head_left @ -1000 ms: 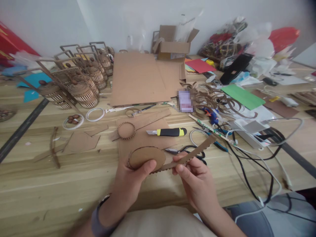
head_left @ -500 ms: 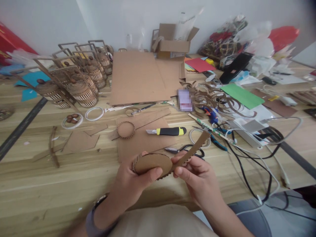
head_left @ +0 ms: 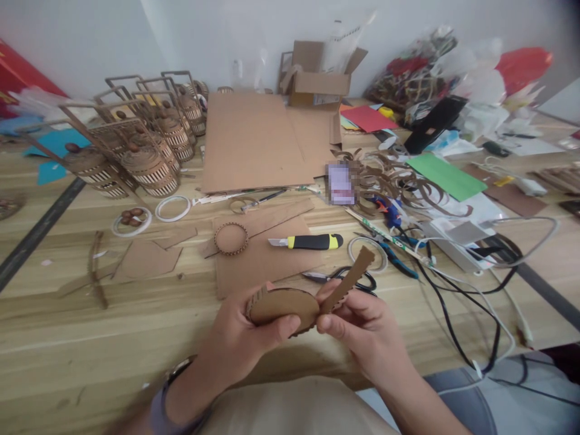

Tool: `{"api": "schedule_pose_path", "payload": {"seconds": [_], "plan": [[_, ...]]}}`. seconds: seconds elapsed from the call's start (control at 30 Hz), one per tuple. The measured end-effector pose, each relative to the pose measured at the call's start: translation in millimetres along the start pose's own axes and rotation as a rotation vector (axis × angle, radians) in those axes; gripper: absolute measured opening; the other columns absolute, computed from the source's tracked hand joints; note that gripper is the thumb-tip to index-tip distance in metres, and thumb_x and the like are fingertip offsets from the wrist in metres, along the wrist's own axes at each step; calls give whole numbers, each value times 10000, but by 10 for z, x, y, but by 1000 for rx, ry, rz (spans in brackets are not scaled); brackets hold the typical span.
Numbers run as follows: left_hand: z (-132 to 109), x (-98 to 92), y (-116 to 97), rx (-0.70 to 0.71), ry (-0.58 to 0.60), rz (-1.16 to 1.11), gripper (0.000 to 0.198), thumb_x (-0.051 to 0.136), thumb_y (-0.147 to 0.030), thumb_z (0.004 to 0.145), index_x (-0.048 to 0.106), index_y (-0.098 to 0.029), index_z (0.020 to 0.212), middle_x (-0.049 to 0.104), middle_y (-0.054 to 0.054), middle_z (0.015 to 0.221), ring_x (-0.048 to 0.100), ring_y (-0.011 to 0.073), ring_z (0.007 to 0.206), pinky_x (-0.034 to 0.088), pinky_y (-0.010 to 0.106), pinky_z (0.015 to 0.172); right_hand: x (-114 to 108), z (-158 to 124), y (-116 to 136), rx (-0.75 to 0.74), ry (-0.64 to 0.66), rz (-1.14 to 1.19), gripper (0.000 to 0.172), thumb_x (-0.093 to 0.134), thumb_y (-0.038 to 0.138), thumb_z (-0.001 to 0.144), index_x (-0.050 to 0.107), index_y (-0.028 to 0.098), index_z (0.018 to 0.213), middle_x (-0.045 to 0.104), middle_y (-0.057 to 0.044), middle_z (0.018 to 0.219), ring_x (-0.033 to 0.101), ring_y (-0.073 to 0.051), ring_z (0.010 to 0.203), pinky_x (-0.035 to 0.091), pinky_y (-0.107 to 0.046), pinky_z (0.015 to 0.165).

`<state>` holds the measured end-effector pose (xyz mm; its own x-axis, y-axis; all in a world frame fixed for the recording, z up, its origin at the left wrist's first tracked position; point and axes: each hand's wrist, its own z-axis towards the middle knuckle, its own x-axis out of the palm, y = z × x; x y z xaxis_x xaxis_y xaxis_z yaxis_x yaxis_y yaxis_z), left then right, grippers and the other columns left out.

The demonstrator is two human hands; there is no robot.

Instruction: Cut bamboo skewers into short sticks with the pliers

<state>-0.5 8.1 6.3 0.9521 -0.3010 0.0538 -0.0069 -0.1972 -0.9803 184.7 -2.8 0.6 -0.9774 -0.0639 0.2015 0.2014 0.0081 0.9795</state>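
My left hand [head_left: 247,332] is closed round a flat round cardboard disc [head_left: 283,309], its thumb lying on top. A corrugated cardboard strip [head_left: 348,284] runs along the disc's edge, and its loose end sticks up to the right. My right hand [head_left: 357,323] pinches this strip close to the disc's right side. Just beyond my hands lie black-handled scissors [head_left: 362,278], partly hidden by the right hand. A yellow and black utility knife [head_left: 312,241] rests on a cardboard sheet [head_left: 267,260], beside a small corrugated ring [head_left: 231,238].
Several lidded cardboard baskets [head_left: 149,169] with tall handles stand at the left. Tape rolls [head_left: 173,209] lie before them. A large cardboard sheet [head_left: 249,142] and an open box [head_left: 319,81] are at the back. Pliers [head_left: 399,263], a glue gun [head_left: 388,211] and cables [head_left: 453,320] crowd the right.
The strip's loose end has dropped slightly and moved left as my right hand shifts a little toward the disc. The disc has moved slightly right and down. Both hands keep their hold.
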Motion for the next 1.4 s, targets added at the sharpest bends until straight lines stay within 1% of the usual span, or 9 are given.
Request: {"api": "schedule_pose_path", "payload": {"seconds": [0.13,0.27,0.4,0.53,0.7,0.83,0.93,1.13,1.4], "plan": [[4,-33,-19,-40,7,111,184,756,-369,726,743,-187,743,617,-1,634,499,129,560,393,208,498,-38,19,40,1,66,-98,120,827,326,712,753,233,704,678,-21,704,598,-161,645,502,-269,585],[-2,-72,-11,-77,-21,163,171,767,-347,700,733,-192,763,625,2,659,519,145,592,423,216,526,-84,40,36,59,153,-186,180,803,379,738,744,213,701,671,-31,717,600,-174,681,502,-289,623],[-9,-62,-20,-110,-34,68,196,779,-342,689,684,-197,779,583,-32,615,480,116,542,389,188,479,-44,57,27,71,130,-163,197,815,400,722,739,218,703,645,-11,667,581,-161,643,486,-273,590],[-10,0,-22,-88,-146,-67,273,814,-375,649,652,-198,777,605,-36,640,502,111,569,410,179,511,39,61,3,24,93,-108,183,808,397,733,737,230,707,629,6,634,574,-149,610,487,-268,592],[-27,30,-35,-49,-211,19,240,774,-386,697,639,-195,643,556,-34,559,476,114,533,384,188,473,-20,49,-33,-7,127,-218,160,792,395,759,762,242,793,701,-27,756,631,-187,731,523,-309,699],[-32,16,-48,-57,-212,71,241,777,-365,682,624,-198,602,526,-40,531,450,110,507,356,191,456,-137,53,36,-69,2,-194,243,777,431,774,761,283,966,716,-34,800,648,-187,725,541,-301,683],[-38,31,-49,-83,-198,120,241,778,-365,667,622,-195,597,502,-43,524,428,107,504,333,190,453,-163,78,127,-148,-79,-218,215,776,436,775,768,295,936,717,-32,771,653,-195,719,547,-300,664],[-71,99,-91,-102,-210,150,193,753,-343,661,631,-206,600,496,-41,531,392,109,509,287,216,471,-104,131,245,-192,-22,-293,74,778,341,784,759,280,820,715,-11,746,653,-176,707,545,-284,665],[-61,88,-91,-60,-146,210,193,725,-327,682,597,-212,597,470,-44,527,396,117,512,287,230,481,-96,136,280,-178,43,-320,46,749,288,797,744,251,824,679,-7,707,617,-162,667,514,-280,631]]}}
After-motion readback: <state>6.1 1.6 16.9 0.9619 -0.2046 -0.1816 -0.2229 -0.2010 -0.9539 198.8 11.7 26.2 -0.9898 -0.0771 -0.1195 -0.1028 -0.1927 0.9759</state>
